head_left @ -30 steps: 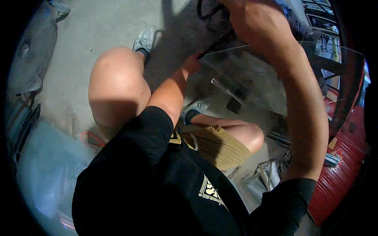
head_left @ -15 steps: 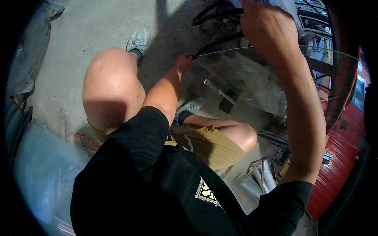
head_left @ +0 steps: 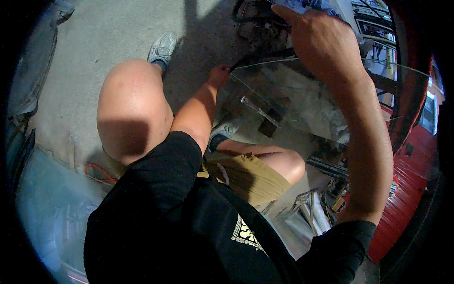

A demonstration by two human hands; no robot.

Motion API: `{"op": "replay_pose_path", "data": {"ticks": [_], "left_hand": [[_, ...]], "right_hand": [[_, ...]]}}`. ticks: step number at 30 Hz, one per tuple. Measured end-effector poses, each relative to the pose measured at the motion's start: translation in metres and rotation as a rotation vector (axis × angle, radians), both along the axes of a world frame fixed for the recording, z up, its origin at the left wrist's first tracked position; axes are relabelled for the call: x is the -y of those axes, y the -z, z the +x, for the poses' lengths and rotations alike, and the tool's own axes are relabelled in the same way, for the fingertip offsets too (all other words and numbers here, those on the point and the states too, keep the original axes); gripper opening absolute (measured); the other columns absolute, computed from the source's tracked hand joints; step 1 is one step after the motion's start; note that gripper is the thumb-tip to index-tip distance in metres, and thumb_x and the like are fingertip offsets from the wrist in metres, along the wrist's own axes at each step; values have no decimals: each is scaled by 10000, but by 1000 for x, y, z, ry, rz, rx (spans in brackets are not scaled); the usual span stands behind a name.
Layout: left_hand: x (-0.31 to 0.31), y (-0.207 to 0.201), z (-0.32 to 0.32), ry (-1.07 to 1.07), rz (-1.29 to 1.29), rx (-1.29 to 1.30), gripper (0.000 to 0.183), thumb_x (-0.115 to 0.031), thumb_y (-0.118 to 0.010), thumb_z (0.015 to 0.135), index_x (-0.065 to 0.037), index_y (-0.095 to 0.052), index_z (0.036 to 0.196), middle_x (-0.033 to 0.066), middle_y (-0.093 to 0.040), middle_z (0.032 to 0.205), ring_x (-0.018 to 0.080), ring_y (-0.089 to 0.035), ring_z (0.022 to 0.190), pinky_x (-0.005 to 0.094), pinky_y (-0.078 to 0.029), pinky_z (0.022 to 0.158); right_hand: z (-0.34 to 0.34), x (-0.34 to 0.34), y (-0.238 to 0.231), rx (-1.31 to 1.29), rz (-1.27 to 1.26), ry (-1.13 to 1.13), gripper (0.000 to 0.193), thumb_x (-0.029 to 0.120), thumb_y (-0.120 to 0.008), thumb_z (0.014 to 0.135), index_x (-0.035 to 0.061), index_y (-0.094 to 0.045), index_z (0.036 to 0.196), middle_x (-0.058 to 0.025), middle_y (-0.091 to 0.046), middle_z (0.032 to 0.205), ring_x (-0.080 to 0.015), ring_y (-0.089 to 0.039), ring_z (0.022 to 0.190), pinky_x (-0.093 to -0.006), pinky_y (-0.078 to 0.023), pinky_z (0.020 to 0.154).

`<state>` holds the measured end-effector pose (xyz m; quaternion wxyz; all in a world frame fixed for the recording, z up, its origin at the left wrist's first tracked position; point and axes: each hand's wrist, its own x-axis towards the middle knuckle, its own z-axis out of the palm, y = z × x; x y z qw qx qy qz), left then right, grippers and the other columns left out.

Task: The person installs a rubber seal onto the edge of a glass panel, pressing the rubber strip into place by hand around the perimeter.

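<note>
A clear glass pane with a curved far edge stands tilted before me. A black rubber strip runs along that edge. At the pane's left corner, my left hand is closed on the strip's end. My right hand is over the far edge, its index finger stretched left and its other fingers curled out of sight; the strip runs in under it. Through the glass a scraper-like tool with a pale handle shows on the floor, beside a dark flat piece.
Another glass sheet leans at lower left, near an orange cord. Scrap metal pieces lie to my right, by a red panel. Clutter and blue plastic wrap are beyond the pane. A dark curved panel stands far left.
My right hand has shifted slightly down, and its index finger now points out to the left. The strip's loose loop has moved up. My left hand stays at the corner.
</note>
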<state>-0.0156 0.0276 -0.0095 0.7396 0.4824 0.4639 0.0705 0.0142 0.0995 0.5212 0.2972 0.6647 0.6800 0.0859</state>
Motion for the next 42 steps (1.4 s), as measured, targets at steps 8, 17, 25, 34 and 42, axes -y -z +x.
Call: {"op": "replay_pose_path", "data": {"ticks": [8,17,25,34,42], "left_hand": [[-3,-9,-8,17,277,-24,328,-366,-727,1031,-152,-844,1250,162,-842,1119,360,-808,1052,461,-618,921],[-17,-51,-9,139,332,-135,277,-286,-712,1005,-155,-862,1197,178,-835,1120,394,-797,1067,513,-612,928],[-12,-69,-13,87,380,-149,256,-240,-730,978,-176,-863,1187,162,-831,1157,392,-791,1090,503,-616,942],[-1,-70,-19,42,508,-73,293,-227,-776,960,-140,-823,1236,162,-827,1162,396,-781,1117,510,-611,968],[-2,-80,-19,87,466,-111,270,-248,-772,994,-133,-807,1236,179,-811,1184,437,-758,1138,538,-594,984]], "right_hand": [[-5,0,-17,-9,-64,-49,491,113,-587,984,223,-720,1444,-174,-796,996,-375,-793,865,-515,-642,753],[4,6,0,-279,-21,-431,309,158,-642,967,162,-774,1246,-123,-705,1243,-337,-768,1005,-481,-637,859],[5,8,-3,-208,-117,-239,105,74,-714,896,15,-756,972,-138,-692,1328,-322,-717,1181,-458,-612,1018],[15,8,-21,11,-167,-398,123,112,-701,908,66,-813,885,-159,-776,1113,-290,-799,986,-427,-659,860],[29,12,-20,-151,-103,-329,154,162,-720,922,36,-793,873,-152,-768,1132,-349,-773,1051,-426,-644,918]]}}
